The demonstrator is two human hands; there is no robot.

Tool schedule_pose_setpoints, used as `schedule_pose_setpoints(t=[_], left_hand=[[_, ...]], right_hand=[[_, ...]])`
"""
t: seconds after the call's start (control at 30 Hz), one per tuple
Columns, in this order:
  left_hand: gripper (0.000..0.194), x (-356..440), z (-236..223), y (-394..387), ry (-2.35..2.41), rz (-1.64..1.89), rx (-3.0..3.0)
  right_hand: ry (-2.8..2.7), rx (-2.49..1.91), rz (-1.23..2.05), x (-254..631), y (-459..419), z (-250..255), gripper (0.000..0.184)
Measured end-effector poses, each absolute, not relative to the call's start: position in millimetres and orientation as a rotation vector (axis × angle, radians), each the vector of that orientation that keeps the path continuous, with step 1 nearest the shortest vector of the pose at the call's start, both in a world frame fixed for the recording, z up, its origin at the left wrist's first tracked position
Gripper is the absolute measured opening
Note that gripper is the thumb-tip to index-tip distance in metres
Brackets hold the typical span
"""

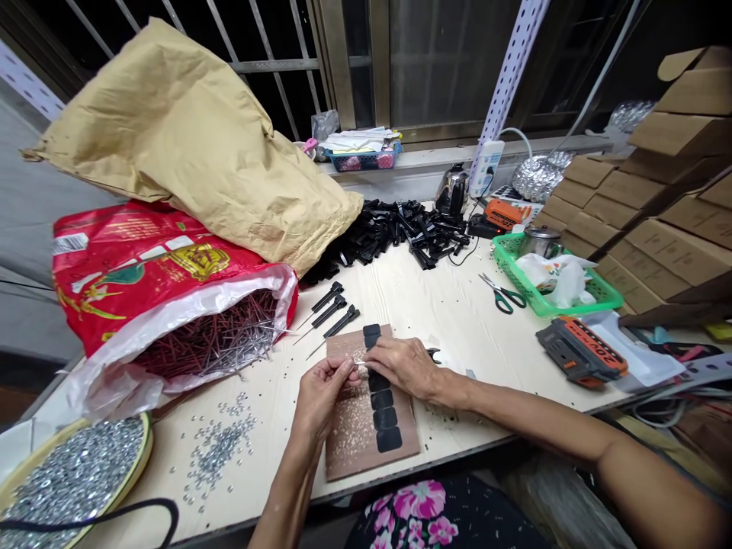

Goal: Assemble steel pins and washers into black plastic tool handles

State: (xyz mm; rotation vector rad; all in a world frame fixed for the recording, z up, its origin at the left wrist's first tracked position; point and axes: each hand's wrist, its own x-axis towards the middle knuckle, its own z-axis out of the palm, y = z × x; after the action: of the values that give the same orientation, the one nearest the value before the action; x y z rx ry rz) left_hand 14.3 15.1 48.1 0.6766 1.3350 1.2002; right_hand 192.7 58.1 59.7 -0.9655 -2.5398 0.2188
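Above a brown board (354, 438) with worn pale specks and a column of black rounded pads (384, 418), both hands meet at the fingertips. Thumb and forefinger of my left hand (327, 385) are pinched together. My right hand (407, 366) comes in palm down from the right, its fingers bent and pressed close to the left fingertips. Whatever is between them is too small to make out. Beyond the board lie three black plastic parts (341, 322) with thin metal rods sticking out. Part of a dark tool (435, 354) shows behind my right hand.
At left are a red bag (137, 274) of thin metal rods, loose silver washers (220, 446) and a bowl (146, 450) of them. Black parts (394, 229) are heaped behind. Scissors (503, 296), a green basket (609, 297), a battery pack (583, 351) and cardboard boxes (657, 252) stand right.
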Motion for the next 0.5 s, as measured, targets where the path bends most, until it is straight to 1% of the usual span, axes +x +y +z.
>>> schedule_pose_setpoints(t=[0.1,0.23,0.3,0.5], left_hand=[[0.04,13,48,19,1.289,1.201,0.621],[0.041,13,50,22,1.265,1.194,0.549],[0.04,15,52,22,1.261,1.208,0.537],[0.034,23,59,19,1.346,1.317,0.689]], right_hand=[[-2.517,-0.945,0.247,193,59,60,0.021],[-2.506,-0.97,0.074,193,57,55,0.019],[-2.466,-0.998,0.05,193,56,53,0.02],[-2.363,-1.07,0.305,192,52,62,0.022]])
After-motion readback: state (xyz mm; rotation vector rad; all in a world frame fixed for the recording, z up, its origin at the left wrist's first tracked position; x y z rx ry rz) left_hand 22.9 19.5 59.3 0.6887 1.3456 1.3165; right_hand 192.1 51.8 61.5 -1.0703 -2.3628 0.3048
